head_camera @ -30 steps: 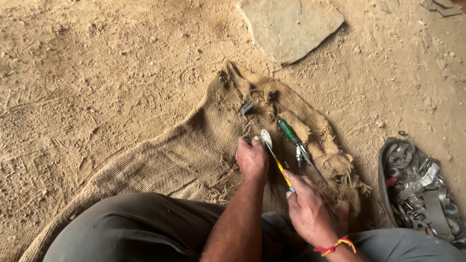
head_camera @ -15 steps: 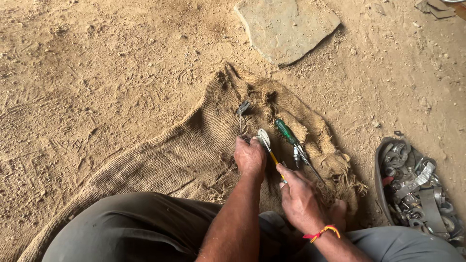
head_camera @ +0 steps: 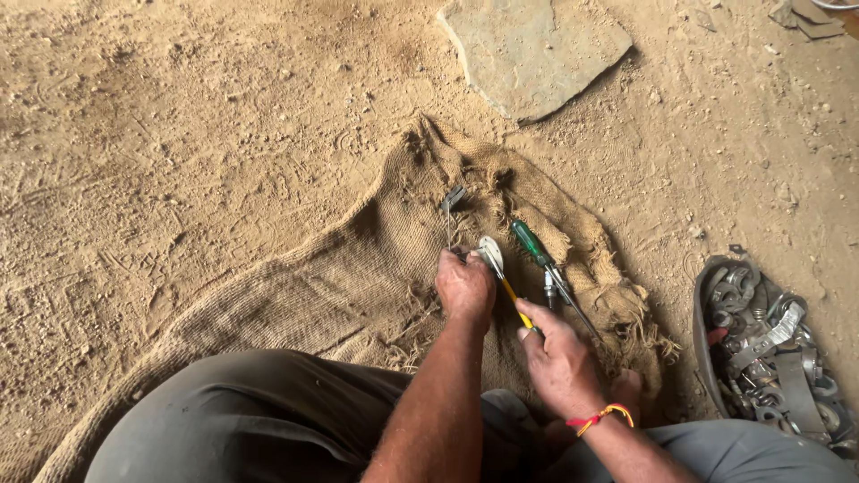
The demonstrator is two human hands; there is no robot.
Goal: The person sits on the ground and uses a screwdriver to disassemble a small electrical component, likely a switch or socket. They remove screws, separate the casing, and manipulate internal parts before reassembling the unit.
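Note:
My left hand [head_camera: 465,284] is closed in a fist on the burlap sack [head_camera: 358,277], gripping a small metal part with a thin rod [head_camera: 448,215] sticking up from it. My right hand [head_camera: 557,358] holds a yellow-handled tool [head_camera: 510,295] whose shiny metal head [head_camera: 490,254] rests right beside the left fist. A green-handled screwdriver [head_camera: 534,243] lies on the sack just right of the two hands, with a small metal socket piece [head_camera: 549,288] next to it.
I sit with knees [head_camera: 259,420] over the sack on sandy ground. A dark container full of metal clamps and rings [head_camera: 769,344] stands at the right. A flat grey stone [head_camera: 537,49] lies at the top; small slabs [head_camera: 810,18] top right.
My right hand has slid up along the yellow-handled tool toward the left fist. The left hand stays on the small part.

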